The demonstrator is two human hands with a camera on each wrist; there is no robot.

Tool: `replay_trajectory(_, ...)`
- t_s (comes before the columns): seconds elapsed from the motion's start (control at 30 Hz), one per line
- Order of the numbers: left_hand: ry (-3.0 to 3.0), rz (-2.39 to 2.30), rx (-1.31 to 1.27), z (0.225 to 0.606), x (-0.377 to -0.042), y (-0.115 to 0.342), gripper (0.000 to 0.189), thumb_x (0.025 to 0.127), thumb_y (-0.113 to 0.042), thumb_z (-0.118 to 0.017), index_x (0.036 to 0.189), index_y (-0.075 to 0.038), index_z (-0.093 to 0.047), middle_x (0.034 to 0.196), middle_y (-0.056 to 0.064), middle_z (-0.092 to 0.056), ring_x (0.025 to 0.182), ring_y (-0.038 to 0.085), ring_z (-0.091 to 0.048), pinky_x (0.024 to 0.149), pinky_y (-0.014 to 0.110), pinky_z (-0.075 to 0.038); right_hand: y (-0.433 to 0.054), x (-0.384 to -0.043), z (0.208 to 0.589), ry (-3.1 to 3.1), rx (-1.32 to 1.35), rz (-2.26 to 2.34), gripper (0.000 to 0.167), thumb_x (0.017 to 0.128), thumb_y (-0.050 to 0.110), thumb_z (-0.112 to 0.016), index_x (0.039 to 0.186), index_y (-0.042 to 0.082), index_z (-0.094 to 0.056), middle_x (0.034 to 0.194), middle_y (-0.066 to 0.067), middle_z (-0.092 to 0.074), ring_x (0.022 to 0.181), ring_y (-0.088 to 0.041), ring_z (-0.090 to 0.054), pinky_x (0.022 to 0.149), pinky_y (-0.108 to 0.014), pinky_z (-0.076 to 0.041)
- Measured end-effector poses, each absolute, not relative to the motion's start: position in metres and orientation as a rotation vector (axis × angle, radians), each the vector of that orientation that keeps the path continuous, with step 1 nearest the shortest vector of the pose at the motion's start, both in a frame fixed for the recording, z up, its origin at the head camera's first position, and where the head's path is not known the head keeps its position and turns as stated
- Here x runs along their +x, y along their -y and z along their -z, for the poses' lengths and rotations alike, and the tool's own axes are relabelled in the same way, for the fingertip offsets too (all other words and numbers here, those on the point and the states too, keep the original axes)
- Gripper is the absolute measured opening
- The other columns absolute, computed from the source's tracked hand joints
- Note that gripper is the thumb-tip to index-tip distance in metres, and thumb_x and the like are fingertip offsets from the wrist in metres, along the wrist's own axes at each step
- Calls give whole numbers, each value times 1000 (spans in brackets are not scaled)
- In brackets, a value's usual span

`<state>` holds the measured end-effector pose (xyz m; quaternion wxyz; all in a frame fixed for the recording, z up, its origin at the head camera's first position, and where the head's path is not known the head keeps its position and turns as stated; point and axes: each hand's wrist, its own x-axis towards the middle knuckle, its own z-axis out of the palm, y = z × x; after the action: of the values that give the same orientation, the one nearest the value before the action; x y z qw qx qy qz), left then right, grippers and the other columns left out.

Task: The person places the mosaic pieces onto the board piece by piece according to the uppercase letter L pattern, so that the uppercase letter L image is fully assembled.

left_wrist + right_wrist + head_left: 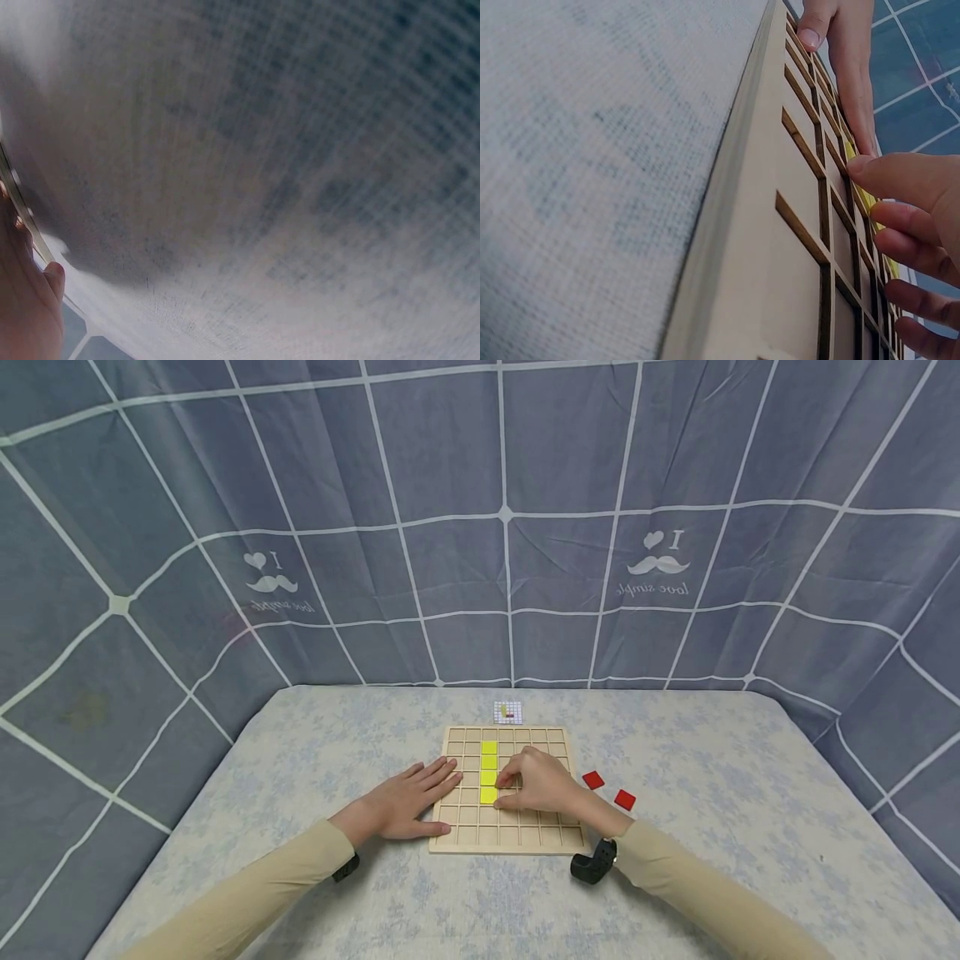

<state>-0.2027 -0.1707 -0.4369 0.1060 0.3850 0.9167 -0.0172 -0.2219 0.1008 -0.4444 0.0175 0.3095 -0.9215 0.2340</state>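
Observation:
A wooden grid board lies on the table, with several yellow square tiles in one column of its cells. My right hand is over the board, thumb and index finger pinching the lowest yellow tile at its right side. In the right wrist view, the thumb and curled fingers meet the yellow strip of tiles. My left hand rests flat with spread fingers on the board's left edge. The left wrist view shows only part of that hand beside the board's edge.
Two red square tiles, one nearer and one farther, lie right of the board. A small printed grid card sits behind it. The table has a pale patterned cloth; a blue-grey curtain hangs around it.

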Motion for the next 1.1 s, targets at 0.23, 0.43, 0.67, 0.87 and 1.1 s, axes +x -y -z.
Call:
replay_trajectory(0.23,-2700,52,1130,437,-204,170,81,95,-63,-40,156,-17,-14,163,7,-10,151,24,-11,120,48,-20,-104,-222,442,2842,975,-728,20,71,40,-83,83,24,-77,78,17,-68,80,-3,-52,68,-20,-43)
replay_trajectory(0.43,-2702,56,1137,438,-204,170,81,95,-64,-38,156,-17,-14,163,7,-10,151,24,-11,120,48,-20,-121,-226,435,2782,1026,-770,17,72,34,-83,83,23,-76,79,12,-69,80,-6,-53,67,-22,-44)
replay_trajectory(0.67,-2700,49,1171,436,-203,171,80,95,-62,-40,156,-14,-17,162,10,-12,150,27,-14,119,50,-21,-154,-236,426,2776,1027,-859,16,78,29,-79,90,20,-75,85,10,-70,84,-12,-58,73,-27,-47)
replay_trajectory(0.87,-2698,61,1153,436,-203,171,81,95,-64,-38,156,-16,-14,163,8,-10,150,25,-11,120,48,-20,-185,-244,421,2808,997,-949,20,80,27,-78,96,16,-75,90,5,-71,89,-18,-60,78,-38,-50)
replay_trajectory(1.1,-2700,42,1160,435,-202,170,81,95,-63,-38,156,-16,-15,163,9,-11,150,26,-12,120,48,-20,-218,-246,420,2880,957,-957,20,83,23,-76,101,14,-73,95,4,-70,92,-19,-61,82,-44,-49)
